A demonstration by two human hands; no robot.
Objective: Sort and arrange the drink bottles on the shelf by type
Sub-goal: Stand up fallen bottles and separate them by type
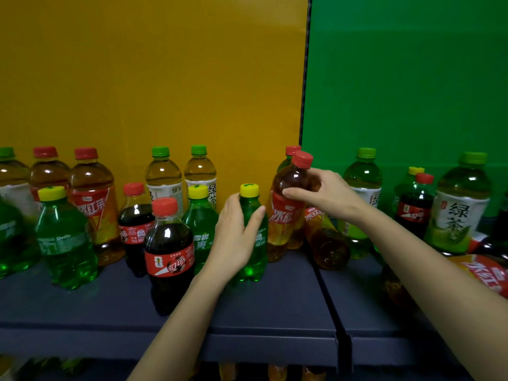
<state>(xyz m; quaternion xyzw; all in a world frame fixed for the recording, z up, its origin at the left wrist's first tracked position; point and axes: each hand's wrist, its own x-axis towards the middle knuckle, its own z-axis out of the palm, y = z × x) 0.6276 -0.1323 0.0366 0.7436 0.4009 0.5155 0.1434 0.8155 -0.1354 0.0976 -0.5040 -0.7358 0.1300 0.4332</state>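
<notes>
1. Bottles stand crowded on a dark shelf (275,306), head view, before a yellow panel (151,72) on the left and a green panel (412,72) on the right.
2. Left hand (236,237) is wrapped around a Sprite bottle (253,213) with a yellow cap; fingers curl round its body, and the bottle stands upright on the shelf near centre.
3. Right hand (327,196) pinches the shoulder of an iced-tea bottle (288,204) with a red cap, tilted slightly right, just right of the Sprite bottle.
4. Count left of the hands: three other green soda bottles with visible yellow or hidden caps, two cola bottles (167,254), two red-capped iced teas (92,204), two green-capped teas (181,174), one more at the frame's edge.
5. Count right of the hands: one iced tea lying down (327,243), two upright green teas (459,213), one cola, another red-label bottle on its side at the far right. Others partly hidden; total uncertain.
</notes>
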